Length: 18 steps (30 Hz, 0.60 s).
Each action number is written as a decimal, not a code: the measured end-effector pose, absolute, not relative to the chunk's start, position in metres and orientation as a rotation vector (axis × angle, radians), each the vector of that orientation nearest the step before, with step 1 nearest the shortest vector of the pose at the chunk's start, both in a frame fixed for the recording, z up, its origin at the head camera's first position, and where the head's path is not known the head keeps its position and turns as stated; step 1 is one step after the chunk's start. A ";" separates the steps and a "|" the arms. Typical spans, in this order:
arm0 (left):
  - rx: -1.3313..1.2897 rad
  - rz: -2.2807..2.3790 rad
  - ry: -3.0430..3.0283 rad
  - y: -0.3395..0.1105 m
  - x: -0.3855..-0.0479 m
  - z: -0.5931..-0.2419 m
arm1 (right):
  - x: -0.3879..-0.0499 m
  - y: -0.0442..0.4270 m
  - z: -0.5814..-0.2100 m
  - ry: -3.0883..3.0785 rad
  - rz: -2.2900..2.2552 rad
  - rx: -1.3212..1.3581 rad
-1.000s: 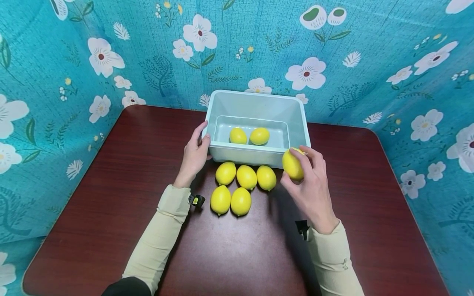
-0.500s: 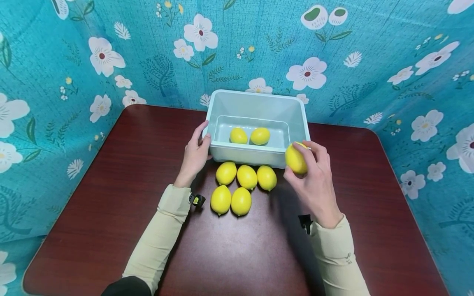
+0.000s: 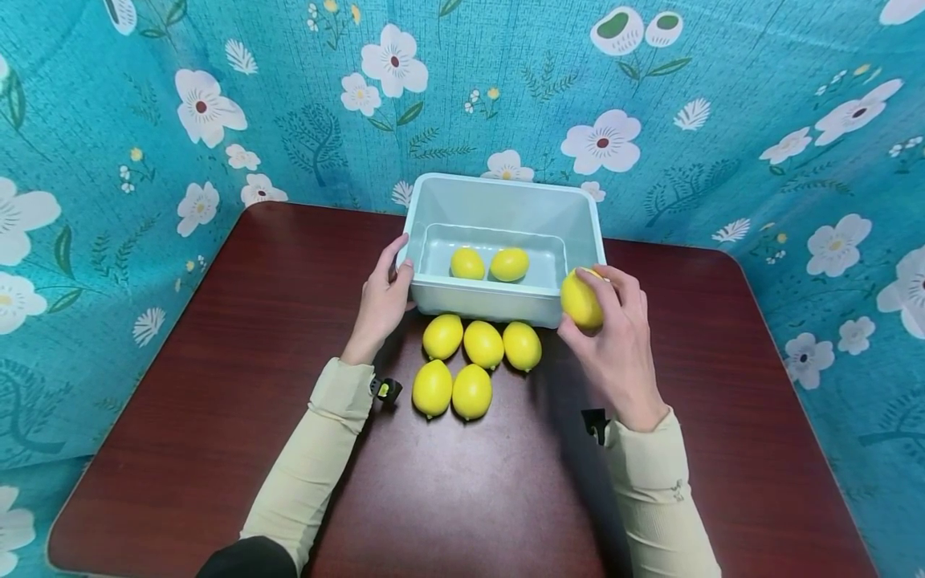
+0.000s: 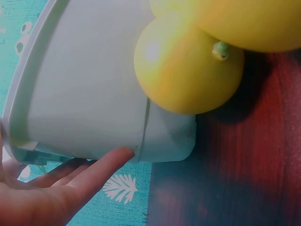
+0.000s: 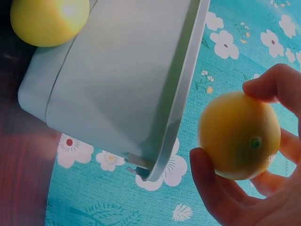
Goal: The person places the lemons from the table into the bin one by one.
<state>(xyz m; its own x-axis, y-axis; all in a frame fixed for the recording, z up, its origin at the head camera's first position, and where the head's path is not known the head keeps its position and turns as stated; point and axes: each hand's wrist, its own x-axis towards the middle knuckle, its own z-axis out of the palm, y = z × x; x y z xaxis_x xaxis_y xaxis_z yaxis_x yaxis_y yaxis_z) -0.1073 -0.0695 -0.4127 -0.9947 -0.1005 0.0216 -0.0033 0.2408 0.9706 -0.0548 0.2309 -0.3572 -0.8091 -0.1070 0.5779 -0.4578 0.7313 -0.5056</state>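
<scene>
A pale blue bin (image 3: 491, 303) stands at the back of the table, two lemons (image 3: 467, 263) lying on its floor. My left hand (image 3: 381, 303) grips the bin's left end; in the left wrist view, the thumb and fingers of that hand (image 4: 61, 188) lie along its side and rim. My right hand (image 3: 617, 345) pinches a lemon (image 3: 582, 299) at the bin's front right corner. The right wrist view shows that lemon (image 5: 239, 135) between thumb and fingers, apart from the bin's rim (image 5: 175, 117).
Several lemons stand in two rows in front of the bin, such as one in the back row (image 3: 483, 345) and one in the front row (image 3: 472, 392). Behind the dark red table (image 3: 217, 377) hangs a flowered blue cloth (image 3: 462, 80).
My right hand has moved slightly up and to the right with its lemon, nearer the bin's front right corner. My left hand keeps its place on the bin.
</scene>
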 end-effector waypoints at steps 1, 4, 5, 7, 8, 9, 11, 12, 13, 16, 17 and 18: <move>0.100 -1.885 -2.412 -0.069 -0.107 -0.413 | -0.056 0.231 -0.357 -2.406 0.893 0.426; 0.108 -1.887 -2.413 -0.069 -0.108 -0.413 | -0.058 0.232 -0.357 -2.398 0.894 0.425; 0.112 -1.887 -2.416 -0.069 -0.108 -0.413 | -0.059 0.232 -0.357 -2.399 0.893 0.423; 0.120 -1.888 -2.417 -0.069 -0.107 -0.413 | -0.061 0.231 -0.356 -2.402 0.888 0.419; 0.123 -1.887 -2.418 -0.069 -0.108 -0.413 | -0.062 0.231 -0.356 -2.403 0.887 0.416; 0.125 -1.885 -2.420 -0.069 -0.108 -0.413 | -0.063 0.231 -0.356 -2.405 0.885 0.413; 0.128 -1.882 -2.423 -0.069 -0.108 -0.413 | -0.065 0.231 -0.357 -2.407 0.882 0.407; 0.128 -1.880 -2.423 -0.069 -0.108 -0.413 | -0.066 0.231 -0.357 -2.406 0.882 0.406; 0.130 -1.877 -2.425 -0.069 -0.108 -0.413 | -0.067 0.231 -0.357 -2.405 0.883 0.404; 0.133 -1.873 -2.428 -0.069 -0.108 -0.413 | -0.070 0.230 -0.358 -2.401 0.885 0.401; 0.133 -1.872 -2.429 -0.069 -0.108 -0.413 | -0.071 0.230 -0.358 -2.397 0.886 0.401; 0.132 -1.870 -2.430 -0.069 -0.108 -0.413 | -0.072 0.230 -0.358 -2.393 0.888 0.402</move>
